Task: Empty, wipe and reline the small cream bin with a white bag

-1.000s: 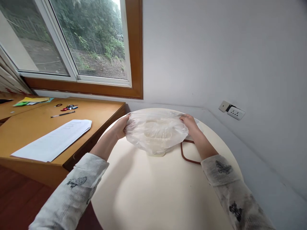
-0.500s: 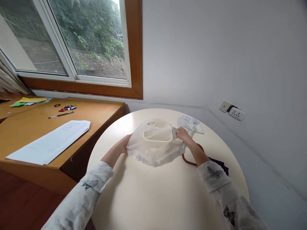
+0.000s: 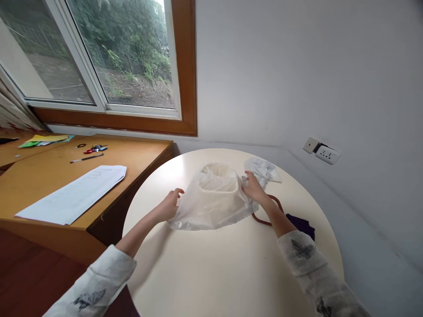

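A thin, translucent white plastic bag (image 3: 198,213) is draped over a pale container with a rounded rim, on the round table. The container's rim (image 3: 218,191) shows through the film, and its lower body is veiled. At the bag's left side, my left hand (image 3: 168,206) is open, its fingers apart and slightly bent, close to or touching the film. My right hand (image 3: 254,189) is by the bag's right upper edge with thumb and forefinger apart. A bit of film shows near those fingers, and the other fingertips are hidden.
Behind my right hand lies crumpled white plastic (image 3: 264,169). A brown loop (image 3: 262,220) and dark purple cloth (image 3: 301,225) lie beside my right forearm. The wooden desk (image 3: 139,154) on the left holds white papers (image 3: 76,193), a pen (image 3: 86,158) and keys (image 3: 97,149).
My left hand has let go of the bag's edge and moved slightly down and outward. The right fingers have loosened. The bag now hangs lower and wider at its front left.
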Motion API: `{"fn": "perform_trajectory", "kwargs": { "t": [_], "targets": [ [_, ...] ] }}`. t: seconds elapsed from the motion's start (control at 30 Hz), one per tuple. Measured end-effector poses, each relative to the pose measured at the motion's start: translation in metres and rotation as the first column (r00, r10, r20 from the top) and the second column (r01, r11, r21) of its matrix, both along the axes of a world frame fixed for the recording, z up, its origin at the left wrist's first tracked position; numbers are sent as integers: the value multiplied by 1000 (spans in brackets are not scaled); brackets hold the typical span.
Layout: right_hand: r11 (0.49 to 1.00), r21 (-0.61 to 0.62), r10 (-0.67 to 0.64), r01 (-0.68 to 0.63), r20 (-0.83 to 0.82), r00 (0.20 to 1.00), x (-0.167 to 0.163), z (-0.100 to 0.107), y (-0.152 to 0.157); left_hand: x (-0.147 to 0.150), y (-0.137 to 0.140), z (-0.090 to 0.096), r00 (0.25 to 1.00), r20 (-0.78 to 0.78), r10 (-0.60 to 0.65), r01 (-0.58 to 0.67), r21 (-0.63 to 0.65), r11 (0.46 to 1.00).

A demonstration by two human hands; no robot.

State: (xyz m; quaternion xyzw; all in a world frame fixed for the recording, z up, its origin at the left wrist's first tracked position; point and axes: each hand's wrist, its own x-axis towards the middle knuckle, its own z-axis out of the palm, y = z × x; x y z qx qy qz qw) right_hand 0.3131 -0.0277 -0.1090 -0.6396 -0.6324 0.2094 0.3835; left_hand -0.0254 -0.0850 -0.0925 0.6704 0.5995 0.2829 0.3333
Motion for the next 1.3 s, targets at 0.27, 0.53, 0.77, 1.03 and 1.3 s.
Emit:
{"fn": "perform_trajectory", "kwargs": {
  "t": [0.27, 0.53, 0.77, 1.03, 1.3],
  "targets": [
    [959, 229, 230, -169, -278, 933, -17, 12, -68, 31, -44, 35, 988, 42, -147, 138, 167, 976],
    [966, 238, 168, -100, -284, 944, -49, 1, -90, 67, -60, 6, 940, -107, -325, 342, 236, 910],
    [958, 251, 227, -137, -375, 899, -48, 5, -96, 72, -69, -10, 986, -97, -137, 159, 274, 949],
    [937, 330, 170, -117, -137, 976, -58, 3, -97, 81, -44, -1, 995, -102, -5, 34, 284, 958],
    [931, 320, 199, -178, -33, 979, -48, -14, -96, 78, -53, -18, 953, -281, -112, 179, 225, 958]
  ]
}}
